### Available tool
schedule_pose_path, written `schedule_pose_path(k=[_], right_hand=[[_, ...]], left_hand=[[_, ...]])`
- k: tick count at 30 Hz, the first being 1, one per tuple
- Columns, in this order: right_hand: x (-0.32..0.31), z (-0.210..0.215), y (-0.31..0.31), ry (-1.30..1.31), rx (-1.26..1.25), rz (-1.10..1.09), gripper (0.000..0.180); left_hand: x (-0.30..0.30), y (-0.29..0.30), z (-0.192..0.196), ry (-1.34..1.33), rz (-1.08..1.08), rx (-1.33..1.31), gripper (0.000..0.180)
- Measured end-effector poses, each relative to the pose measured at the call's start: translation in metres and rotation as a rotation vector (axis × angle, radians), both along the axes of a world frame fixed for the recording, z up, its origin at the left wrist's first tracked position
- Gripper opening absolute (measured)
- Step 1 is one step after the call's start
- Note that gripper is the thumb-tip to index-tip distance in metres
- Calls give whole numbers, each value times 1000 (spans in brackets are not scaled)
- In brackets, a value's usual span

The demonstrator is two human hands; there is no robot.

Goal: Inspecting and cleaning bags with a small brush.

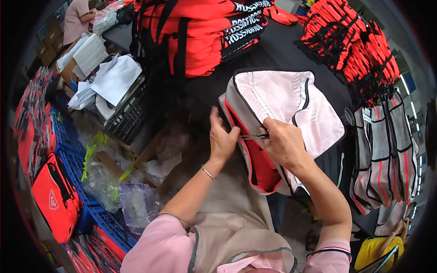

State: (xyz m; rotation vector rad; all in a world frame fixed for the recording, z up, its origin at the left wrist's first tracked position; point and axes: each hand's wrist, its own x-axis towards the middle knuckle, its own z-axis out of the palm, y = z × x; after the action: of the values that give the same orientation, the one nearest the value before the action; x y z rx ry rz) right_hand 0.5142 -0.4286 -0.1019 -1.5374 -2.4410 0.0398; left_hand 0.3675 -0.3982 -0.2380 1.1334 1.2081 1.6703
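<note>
A grey and red bag turned inside out, with a pale pink lining (pixel 282 102), lies on the black table in front of me. My left hand (pixel 221 139) pinches its grey edge by the red seam. My right hand (pixel 284 143) is closed on small metal snips (pixel 256 136), whose blades point left at the bag's edge, close to my left thumb. Both forearms come up from the lower edge in pink sleeves.
A pile of red bags (pixel 200 32) and a heap of red straps (pixel 350 41) lie at the back of the black table (pixel 273 57). Grey finished bags (pixel 387 154) are stacked right. A black crate with white paper (pixel 116 91), blue crates (pixel 98 218) and a red bag (pixel 54 195) stand left. Another person (pixel 75 20) is far left.
</note>
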Motion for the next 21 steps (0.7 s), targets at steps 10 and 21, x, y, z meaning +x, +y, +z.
schedule_pose_path(k=[10,21], right_hand=[[72,69,5,230,120,-191,2],[6,-35,-39,205,157,139,12]], left_hand=[[-88,49,-74,839,16,136,52],[-72,-15,18,-372,-523,-518,54]])
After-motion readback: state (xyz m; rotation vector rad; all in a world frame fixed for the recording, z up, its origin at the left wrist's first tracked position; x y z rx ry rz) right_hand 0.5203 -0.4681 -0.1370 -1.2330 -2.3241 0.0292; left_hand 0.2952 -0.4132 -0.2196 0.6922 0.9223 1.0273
